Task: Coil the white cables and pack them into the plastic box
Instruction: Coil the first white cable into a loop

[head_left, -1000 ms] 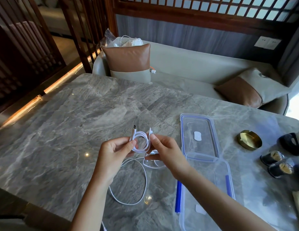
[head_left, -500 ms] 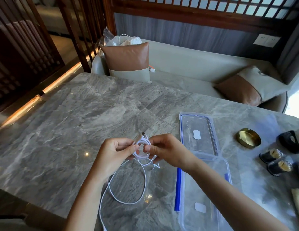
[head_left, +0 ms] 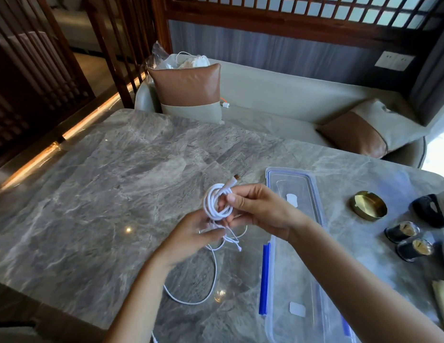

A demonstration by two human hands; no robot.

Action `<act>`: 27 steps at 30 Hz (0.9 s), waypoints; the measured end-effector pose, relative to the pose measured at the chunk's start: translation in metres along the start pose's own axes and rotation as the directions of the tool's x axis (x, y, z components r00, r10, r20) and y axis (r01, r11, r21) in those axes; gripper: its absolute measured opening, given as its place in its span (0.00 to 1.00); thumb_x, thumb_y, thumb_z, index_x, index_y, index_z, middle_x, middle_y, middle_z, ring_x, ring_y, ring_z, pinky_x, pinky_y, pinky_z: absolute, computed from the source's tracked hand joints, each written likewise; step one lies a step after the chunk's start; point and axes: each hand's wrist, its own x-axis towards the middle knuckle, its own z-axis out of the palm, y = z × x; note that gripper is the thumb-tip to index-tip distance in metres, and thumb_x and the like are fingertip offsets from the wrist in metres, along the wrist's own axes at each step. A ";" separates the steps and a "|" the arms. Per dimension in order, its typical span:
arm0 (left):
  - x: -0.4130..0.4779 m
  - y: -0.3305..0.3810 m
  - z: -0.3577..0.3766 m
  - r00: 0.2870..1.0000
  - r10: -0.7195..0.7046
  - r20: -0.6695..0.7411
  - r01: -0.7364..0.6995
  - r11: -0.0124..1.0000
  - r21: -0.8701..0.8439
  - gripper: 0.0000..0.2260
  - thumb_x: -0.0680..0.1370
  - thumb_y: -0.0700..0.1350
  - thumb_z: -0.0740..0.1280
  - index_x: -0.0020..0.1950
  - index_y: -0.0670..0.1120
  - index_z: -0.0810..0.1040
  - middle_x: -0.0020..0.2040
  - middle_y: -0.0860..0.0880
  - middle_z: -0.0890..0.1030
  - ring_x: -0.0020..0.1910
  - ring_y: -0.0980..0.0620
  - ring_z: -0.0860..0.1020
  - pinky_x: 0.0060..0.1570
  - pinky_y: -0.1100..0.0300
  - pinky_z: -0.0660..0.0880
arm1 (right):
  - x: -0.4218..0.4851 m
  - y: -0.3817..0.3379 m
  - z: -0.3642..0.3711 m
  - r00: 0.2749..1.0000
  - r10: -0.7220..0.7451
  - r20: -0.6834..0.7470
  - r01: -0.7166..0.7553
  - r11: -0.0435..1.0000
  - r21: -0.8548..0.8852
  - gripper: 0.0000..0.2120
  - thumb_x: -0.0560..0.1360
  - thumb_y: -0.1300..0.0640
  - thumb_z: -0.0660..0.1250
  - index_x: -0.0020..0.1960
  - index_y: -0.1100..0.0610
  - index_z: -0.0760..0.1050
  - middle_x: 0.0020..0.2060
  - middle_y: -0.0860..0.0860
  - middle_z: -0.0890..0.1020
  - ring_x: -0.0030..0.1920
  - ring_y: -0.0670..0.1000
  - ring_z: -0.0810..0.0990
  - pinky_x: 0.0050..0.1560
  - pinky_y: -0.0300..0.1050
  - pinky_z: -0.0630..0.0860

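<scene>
Fingers of the right hand (head_left: 262,210) are pinched closed on a small coil of white cable (head_left: 217,203), held up above the table with its plug end poking up and away. The left hand (head_left: 192,237), just below and nearer, is closed loosely around the loose strands that hang from the coil; its fingertips are hidden behind the cable, so how tight the hold is cannot be told. From there the rest of the cable drops in a wide loop onto the marble table (head_left: 104,194) and runs off toward the near edge.

Just right of the hands lies the clear plastic box (head_left: 302,293), open, with blue clips along its side, partly covered by the right forearm. Its lid (head_left: 294,191) lies flat just beyond it. Farther right stand a brass ashtray (head_left: 368,205), two small dark cups (head_left: 409,240) and a black object at the table edge.

Beyond the table runs a pale bench sofa (head_left: 278,95) with two brown-and-cream cushions (head_left: 187,87); a plastic bag (head_left: 166,60) with more white wire sits behind the left cushion. Dark wooden lattice screens close off the room.
</scene>
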 end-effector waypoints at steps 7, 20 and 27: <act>-0.005 -0.043 0.026 0.952 0.006 -0.305 0.048 0.985 0.167 0.12 0.79 0.37 0.61 0.49 0.48 0.83 0.38 0.51 0.83 0.36 0.59 0.78 0.41 0.67 0.72 | 0.002 -0.028 -0.018 0.982 -0.115 -0.148 0.140 0.975 0.173 0.10 0.70 0.53 0.64 0.39 0.54 0.83 0.27 0.49 0.81 0.30 0.42 0.81 0.35 0.33 0.79; -0.044 -0.103 0.008 0.841 -0.430 -0.330 0.473 0.879 0.059 0.14 0.77 0.31 0.61 0.62 0.38 0.71 0.62 0.37 0.77 0.48 0.49 0.76 0.43 0.74 0.70 | -0.003 -0.079 -0.045 0.906 -0.277 -0.321 0.362 0.899 0.245 0.16 0.76 0.55 0.60 0.36 0.54 0.83 0.30 0.46 0.82 0.30 0.41 0.80 0.35 0.33 0.79; -0.029 -0.014 -0.039 0.945 -0.249 -0.209 0.318 0.844 0.432 0.29 0.74 0.45 0.70 0.72 0.50 0.61 0.74 0.48 0.63 0.73 0.50 0.62 0.72 0.54 0.59 | 0.000 -0.057 -0.035 0.979 -0.154 -0.130 0.160 0.986 0.036 0.11 0.70 0.52 0.63 0.39 0.53 0.84 0.26 0.48 0.80 0.27 0.42 0.80 0.32 0.32 0.79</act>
